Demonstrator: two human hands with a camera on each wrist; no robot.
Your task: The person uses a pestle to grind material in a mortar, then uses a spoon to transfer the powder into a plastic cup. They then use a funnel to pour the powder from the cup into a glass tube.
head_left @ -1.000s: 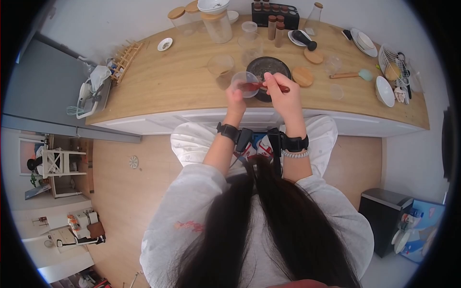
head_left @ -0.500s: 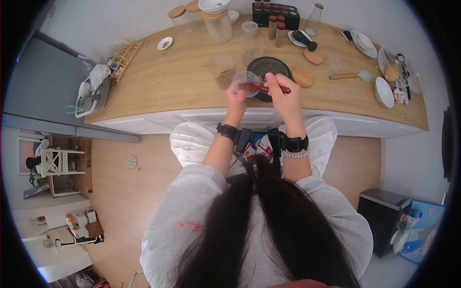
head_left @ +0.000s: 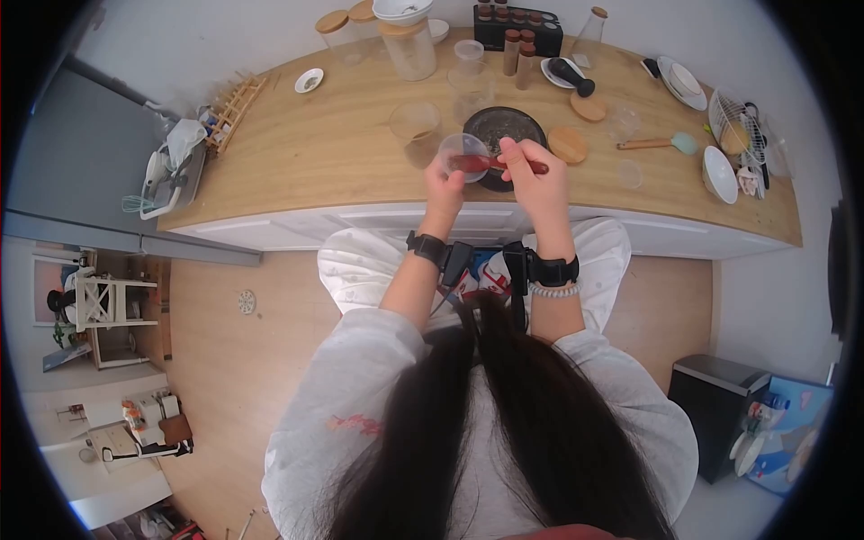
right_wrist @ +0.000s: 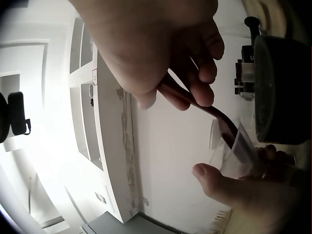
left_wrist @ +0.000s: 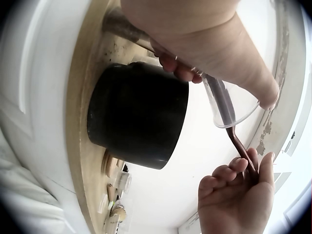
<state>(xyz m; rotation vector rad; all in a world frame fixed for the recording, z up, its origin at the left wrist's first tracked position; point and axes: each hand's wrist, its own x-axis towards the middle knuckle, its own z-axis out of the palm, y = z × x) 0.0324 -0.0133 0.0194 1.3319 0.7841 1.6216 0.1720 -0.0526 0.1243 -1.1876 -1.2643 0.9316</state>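
Fingers of my left hand [head_left: 444, 189] grip a small clear plastic cup [left_wrist: 246, 105], its mouth tipped toward the right hand. My right hand [head_left: 542, 191] pinches the handle of a dark red spoon [right_wrist: 195, 101], and the spoon's head sits inside the cup. Both hands are in front of a black mortar [head_left: 504, 119], which holds bits of dark matter. In the left wrist view the mortar's dark wall [left_wrist: 136, 117] stands beside the cup. Left of the mortar is a larger clear cup [head_left: 414, 121] with brown matter low inside.
Round wooden lids [head_left: 567, 144] lie right of the mortar. A black pestle [head_left: 565, 72] rests on a white dish behind them. Spice tubes [head_left: 525, 67] and a black spice rack [head_left: 515, 34] stand at the back. Farther right are a spatula [head_left: 652, 141] and a white bowl [head_left: 720, 173].
The cup and spoon have shifted very slightly to the right together with both hands. Grips stay the same.
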